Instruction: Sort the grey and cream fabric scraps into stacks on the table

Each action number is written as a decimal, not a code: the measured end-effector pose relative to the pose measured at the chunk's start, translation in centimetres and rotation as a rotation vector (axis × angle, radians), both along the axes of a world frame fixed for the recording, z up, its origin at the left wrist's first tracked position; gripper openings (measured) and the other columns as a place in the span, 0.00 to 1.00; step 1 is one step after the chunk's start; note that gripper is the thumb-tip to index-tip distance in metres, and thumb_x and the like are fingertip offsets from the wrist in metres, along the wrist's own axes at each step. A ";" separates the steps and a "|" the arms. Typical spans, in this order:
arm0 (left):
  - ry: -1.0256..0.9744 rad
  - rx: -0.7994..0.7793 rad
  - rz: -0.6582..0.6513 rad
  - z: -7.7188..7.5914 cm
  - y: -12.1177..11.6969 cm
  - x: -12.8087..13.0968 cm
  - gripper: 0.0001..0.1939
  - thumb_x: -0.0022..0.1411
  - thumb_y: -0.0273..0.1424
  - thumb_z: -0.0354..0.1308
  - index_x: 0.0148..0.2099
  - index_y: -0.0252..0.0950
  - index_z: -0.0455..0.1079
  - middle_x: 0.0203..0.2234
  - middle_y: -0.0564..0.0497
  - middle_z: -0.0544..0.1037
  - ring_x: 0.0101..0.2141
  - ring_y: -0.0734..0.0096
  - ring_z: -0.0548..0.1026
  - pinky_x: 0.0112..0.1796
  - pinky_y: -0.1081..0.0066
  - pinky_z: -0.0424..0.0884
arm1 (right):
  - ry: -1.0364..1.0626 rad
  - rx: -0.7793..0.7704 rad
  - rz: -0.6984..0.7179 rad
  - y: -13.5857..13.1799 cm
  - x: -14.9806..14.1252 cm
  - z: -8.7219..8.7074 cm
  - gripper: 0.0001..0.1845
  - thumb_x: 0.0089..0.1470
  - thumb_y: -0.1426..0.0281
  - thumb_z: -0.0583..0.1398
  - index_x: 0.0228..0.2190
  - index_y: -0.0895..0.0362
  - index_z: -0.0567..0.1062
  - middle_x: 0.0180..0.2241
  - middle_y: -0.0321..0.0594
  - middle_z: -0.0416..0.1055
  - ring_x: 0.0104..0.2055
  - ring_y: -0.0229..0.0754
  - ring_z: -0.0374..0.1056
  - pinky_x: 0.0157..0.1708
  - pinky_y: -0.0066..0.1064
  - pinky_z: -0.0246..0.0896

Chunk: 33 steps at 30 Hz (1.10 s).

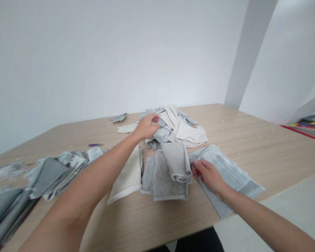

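My left hand (pixel 148 126) reaches over the near left side of a loose pile of white and grey cloth pieces (pixel 190 131), its fingers curved with a gap to the thumb and nothing held. My right hand (pixel 207 174) has curled fingers beside the right edge of a folded grey cloth (pixel 170 187); whatever may be between the fingertips is hidden. Under and beyond that hand lies a flat stack of light blue-grey cloths (pixel 229 168). A cream cloth (pixel 127 178) lies left of the grey one, partly covered by my left forearm.
More grey cloths (pixel 52 175) lie in folded heaps at the left, beside white lint scraps (pixel 7 171). A small purple tool (pixel 96 145) and a grey cloth scrap (pixel 118 117) rest farther back on the wooden table (pixel 252 140). A white wall stands behind.
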<state>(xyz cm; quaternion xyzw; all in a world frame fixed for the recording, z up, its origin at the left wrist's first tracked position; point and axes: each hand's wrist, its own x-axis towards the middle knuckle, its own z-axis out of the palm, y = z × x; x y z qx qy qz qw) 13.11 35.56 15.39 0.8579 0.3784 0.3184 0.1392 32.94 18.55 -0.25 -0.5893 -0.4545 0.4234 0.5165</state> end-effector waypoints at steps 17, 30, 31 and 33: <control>0.510 0.142 -0.348 -9.7 -6.5 -3.2 0.16 0.65 0.31 0.50 0.53 0.38 0.69 0.53 0.45 0.73 0.53 0.62 0.71 0.54 0.61 0.66 | -0.341 -0.106 0.113 0.8 -1.2 -3.0 0.20 0.57 0.53 0.52 0.26 0.57 0.68 0.16 0.33 0.65 0.20 0.37 0.63 0.22 0.27 0.53; 0.222 0.329 -0.249 -15.9 -7.9 -6.1 0.20 0.62 0.29 0.53 0.56 0.36 0.66 0.55 0.40 0.71 0.54 0.57 0.70 0.53 0.59 0.71 | -1.145 0.201 -0.078 7.4 2.7 3.8 0.16 0.62 0.64 0.50 0.43 0.57 0.74 0.45 0.45 0.72 0.47 0.45 0.67 0.45 0.32 0.57; 0.210 0.349 -0.237 -16.9 -8.1 -5.9 0.21 0.62 0.28 0.53 0.58 0.35 0.64 0.56 0.39 0.70 0.55 0.56 0.69 0.54 0.57 0.70 | -1.260 0.155 -0.086 9.0 3.0 4.2 0.17 0.62 0.65 0.51 0.47 0.57 0.73 0.52 0.48 0.68 0.54 0.47 0.63 0.49 0.33 0.55; 0.193 0.359 -0.217 -18.3 -8.2 -5.7 0.22 0.62 0.28 0.52 0.59 0.36 0.63 0.57 0.39 0.69 0.56 0.54 0.68 0.54 0.54 0.69 | -1.323 0.114 -0.084 12.0 3.4 4.4 0.22 0.59 0.65 0.55 0.53 0.59 0.68 0.60 0.53 0.59 0.61 0.52 0.54 0.55 0.37 0.51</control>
